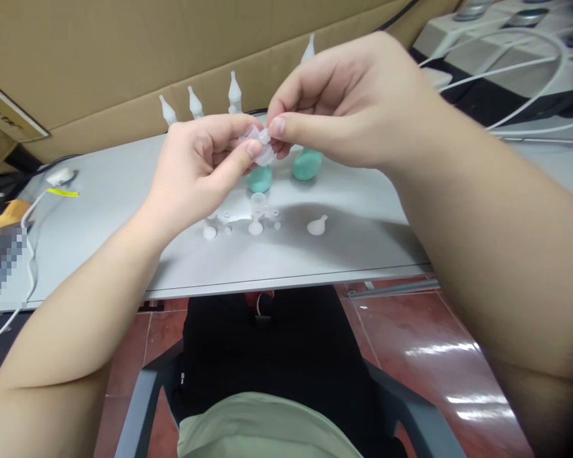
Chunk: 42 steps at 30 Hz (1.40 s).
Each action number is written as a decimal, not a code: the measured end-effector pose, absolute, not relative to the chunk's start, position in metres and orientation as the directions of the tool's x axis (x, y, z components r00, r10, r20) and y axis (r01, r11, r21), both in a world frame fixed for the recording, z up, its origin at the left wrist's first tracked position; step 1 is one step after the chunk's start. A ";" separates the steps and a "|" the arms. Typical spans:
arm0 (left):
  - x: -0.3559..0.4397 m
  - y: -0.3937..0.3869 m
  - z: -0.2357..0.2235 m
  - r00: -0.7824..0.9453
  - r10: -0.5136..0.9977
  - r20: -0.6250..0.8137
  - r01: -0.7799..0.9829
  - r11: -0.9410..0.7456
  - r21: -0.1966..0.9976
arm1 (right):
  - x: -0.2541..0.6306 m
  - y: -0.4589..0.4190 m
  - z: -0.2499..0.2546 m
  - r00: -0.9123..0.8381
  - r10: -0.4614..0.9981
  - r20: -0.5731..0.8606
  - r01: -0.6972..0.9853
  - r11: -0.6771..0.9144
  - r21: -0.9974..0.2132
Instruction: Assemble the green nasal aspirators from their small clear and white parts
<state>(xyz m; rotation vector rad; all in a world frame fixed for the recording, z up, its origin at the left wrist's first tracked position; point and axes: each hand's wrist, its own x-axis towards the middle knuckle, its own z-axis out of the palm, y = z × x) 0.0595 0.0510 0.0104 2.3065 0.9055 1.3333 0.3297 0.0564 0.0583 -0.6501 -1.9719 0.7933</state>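
Note:
Above the middle of the table, my left hand is closed, holding a small translucent plastic part between thumb and fingers. The fingertips of my right hand pinch a small pale piece at the same part's upper side; its exact shape is hidden. Below my hands are two teal rounded pieces. Nearer me lie a clear little cup, small white discs and a flat white piece with a short spout. Several white bottle-like pieces with narrow tips stand along the back, partly behind my hands.
A cardboard panel rises behind the grey table. To the left are a white cable, a yellow tag and a small white device. Pale equipment with looping white tubes occupies the right.

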 end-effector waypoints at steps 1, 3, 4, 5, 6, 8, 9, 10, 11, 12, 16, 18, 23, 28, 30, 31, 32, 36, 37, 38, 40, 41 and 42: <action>0.060 0.050 0.012 0.371 0.674 0.639 0.358 -0.739 0.571 | 0.330 0.058 0.058 -0.475 0.702 0.530 0.133 0.653 -0.746; 0.062 0.046 0.015 0.377 0.684 0.625 0.337 -0.729 0.596 | 0.329 0.059 0.058 -0.486 0.711 0.509 0.121 0.631 -0.767; 0.063 0.045 0.015 0.374 0.682 0.628 0.317 -0.731 0.604 | 0.329 0.060 0.058 -0.488 0.719 0.496 0.111 0.614 -0.781; 0.065 0.043 0.015 0.368 0.678 0.636 0.299 -0.734 0.610 | 0.328 0.060 0.059 -0.490 0.728 0.480 0.104 0.596 -0.797; 0.066 0.043 0.014 0.360 0.675 0.644 0.289 -0.737 0.611 | 0.328 0.060 0.059 -0.490 0.737 0.465 0.098 0.577 -0.811; 0.069 0.043 0.012 0.343 0.676 0.652 0.292 -0.737 0.610 | 0.328 0.059 0.060 -0.498 0.750 0.435 0.098 0.548 -0.831; 0.070 0.043 0.011 0.338 0.683 0.647 0.302 -0.730 0.613 | 0.328 0.059 0.060 -0.508 0.752 0.420 0.103 0.537 -0.837; 0.071 0.044 0.011 0.332 0.691 0.642 0.310 -0.723 0.617 | 0.329 0.058 0.060 -0.519 0.751 0.409 0.103 0.530 -0.842; 0.072 0.044 0.012 0.329 0.696 0.638 0.313 -0.718 0.621 | 0.329 0.058 0.060 -0.528 0.748 0.402 0.099 0.525 -0.845; 0.072 0.044 0.013 0.331 0.699 0.634 0.310 -0.715 0.626 | 0.329 0.058 0.060 -0.537 0.744 0.398 0.091 0.520 -0.849; 0.074 0.040 0.019 0.338 0.710 0.618 0.294 -0.703 0.647 | 0.329 0.058 0.059 -0.541 0.758 0.365 0.063 0.469 -0.881; 0.074 0.038 0.020 0.328 0.711 0.622 0.291 -0.703 0.649 | 0.328 0.058 0.059 -0.543 0.759 0.359 0.037 0.449 -0.893; 0.073 0.041 0.016 0.335 0.667 0.665 0.271 -0.744 0.610 | 0.323 0.057 0.060 -0.567 0.732 0.376 -0.059 0.419 -0.906; 0.067 0.040 0.015 0.368 0.656 0.659 0.314 -0.754 0.576 | 0.320 0.056 0.060 -0.515 0.747 0.420 -0.051 0.462 -0.885; 0.064 0.041 0.012 0.351 0.625 0.697 0.352 -0.778 0.521 | 0.321 0.056 0.060 -0.503 0.725 0.470 -0.059 0.514 -0.856; 0.063 0.043 0.010 0.335 0.606 0.722 0.375 -0.788 0.488 | 0.321 0.056 0.060 -0.494 0.719 0.489 -0.056 0.535 -0.843; 0.063 0.045 0.008 0.317 0.589 0.743 0.401 -0.793 0.458 | 0.323 0.056 0.059 -0.480 0.721 0.500 -0.038 0.553 -0.833; 0.066 0.050 0.001 0.291 0.525 0.800 0.442 -0.815 0.374 | 0.327 0.058 0.059 -0.430 0.749 0.504 0.115 0.600 -0.792; 0.067 0.049 0.000 0.286 0.499 0.818 0.432 -0.829 0.355 | 0.327 0.058 0.059 -0.426 0.753 0.502 0.134 0.601 -0.788; 0.067 0.048 0.001 0.290 0.480 0.828 0.420 -0.841 0.340 | 0.328 0.059 0.059 -0.427 0.755 0.497 0.140 0.598 -0.789; 0.067 0.044 0.004 0.307 0.458 0.834 0.397 -0.859 0.325 | 0.328 0.059 0.060 -0.435 0.756 0.489 0.126 0.589 -0.798; 0.067 0.042 0.005 0.325 0.459 0.827 0.390 -0.862 0.325 | 0.327 0.058 0.060 -0.438 0.756 0.486 0.116 0.584 -0.804; 0.066 0.040 0.007 0.334 0.460 0.823 0.386 -0.863 0.326 | 0.327 0.057 0.061 -0.442 0.755 0.485 0.104 0.580 -0.808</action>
